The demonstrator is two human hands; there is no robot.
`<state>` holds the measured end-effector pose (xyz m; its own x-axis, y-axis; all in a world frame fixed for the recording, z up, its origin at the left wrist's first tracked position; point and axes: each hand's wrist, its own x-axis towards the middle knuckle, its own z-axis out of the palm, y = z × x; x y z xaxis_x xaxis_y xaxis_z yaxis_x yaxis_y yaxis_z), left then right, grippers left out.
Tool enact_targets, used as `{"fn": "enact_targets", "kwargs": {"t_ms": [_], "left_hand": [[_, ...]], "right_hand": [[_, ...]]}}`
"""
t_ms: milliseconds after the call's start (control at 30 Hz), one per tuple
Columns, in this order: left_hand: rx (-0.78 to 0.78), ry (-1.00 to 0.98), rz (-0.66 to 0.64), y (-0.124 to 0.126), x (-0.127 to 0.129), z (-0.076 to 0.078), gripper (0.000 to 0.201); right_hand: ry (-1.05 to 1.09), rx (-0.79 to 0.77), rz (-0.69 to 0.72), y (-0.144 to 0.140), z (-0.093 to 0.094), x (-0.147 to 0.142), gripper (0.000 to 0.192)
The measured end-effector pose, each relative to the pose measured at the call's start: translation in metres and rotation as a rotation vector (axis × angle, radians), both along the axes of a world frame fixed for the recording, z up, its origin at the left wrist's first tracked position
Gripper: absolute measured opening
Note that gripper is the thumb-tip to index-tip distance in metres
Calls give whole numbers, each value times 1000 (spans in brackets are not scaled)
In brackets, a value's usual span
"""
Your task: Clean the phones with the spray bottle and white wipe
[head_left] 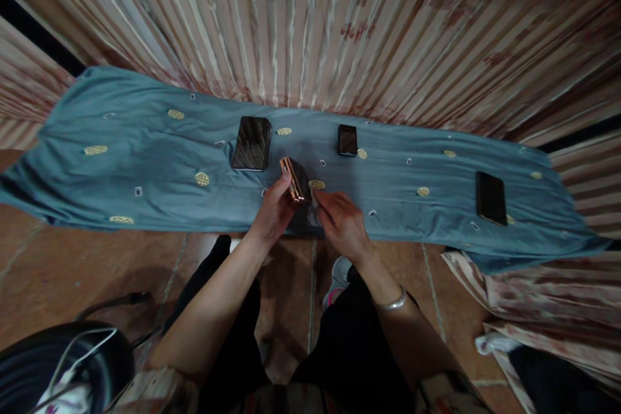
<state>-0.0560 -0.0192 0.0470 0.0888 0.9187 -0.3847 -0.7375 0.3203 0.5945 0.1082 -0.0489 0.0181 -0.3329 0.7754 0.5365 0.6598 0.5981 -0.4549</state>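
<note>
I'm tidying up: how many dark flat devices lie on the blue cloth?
3: largest one beyond the left hand, smallest one beyond the right hand, third one far right.

1. Copper-edged device: a slim, boxy handheld with a dark, glossy broad face and shiny metallic sides
2. Its pose: gripped in the left hand, tipped up on edge, the coppery rim facing upward and the dark face turned to the right
3. Pale cloth: small, thin, crumpled, pinched in the fingers of the right hand, hanging just beside the device's near end
</note>
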Motion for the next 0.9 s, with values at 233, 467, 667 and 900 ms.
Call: {"fn": "enact_targets", "kwargs": {"t_ms": [233, 467, 667, 900], "left_hand": [[-24, -17, -2, -1, 3, -4, 12], [-29, -85, 7, -4, 5, -2, 15], [-46, -90, -35, -8, 4, -10, 21], [-81, -89, -54, -11, 1, -2, 29]], "right_hand": [[8, 131, -49, -5, 3, -11, 39], [67, 147, -31, -9, 10, -15, 40], [90, 68, -16, -15, 16, -18, 41], [85, 123, -34, -11, 10, -12, 37]]}}
